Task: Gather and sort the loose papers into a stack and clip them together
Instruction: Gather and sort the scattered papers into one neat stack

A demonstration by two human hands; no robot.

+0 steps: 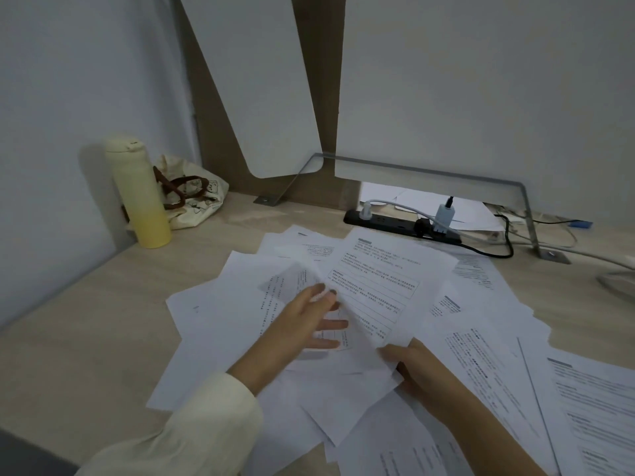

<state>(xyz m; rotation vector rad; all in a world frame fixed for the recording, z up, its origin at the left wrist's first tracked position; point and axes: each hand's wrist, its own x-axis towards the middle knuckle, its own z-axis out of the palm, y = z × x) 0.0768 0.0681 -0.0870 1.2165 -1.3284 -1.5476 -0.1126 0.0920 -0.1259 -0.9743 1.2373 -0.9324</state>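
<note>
Several loose printed papers (220, 314) lie scattered and overlapping across the light wooden desk (103, 304). My right hand (415, 369) pinches the lower corner of one printed sheet (381, 280) and holds it tilted up above the pile. My left hand (302, 324) reaches in under that sheet with its fingers spread, resting on the papers below. More sheets (584, 407) fan out to the right edge of the view. No clip is visible.
A pale yellow bottle (141, 194) and a cloth tote bag (192, 194) stand at the back left. A black power strip (402, 225) with plugs and cables lies behind the papers, under a metal stand (525, 214). The wall is close behind.
</note>
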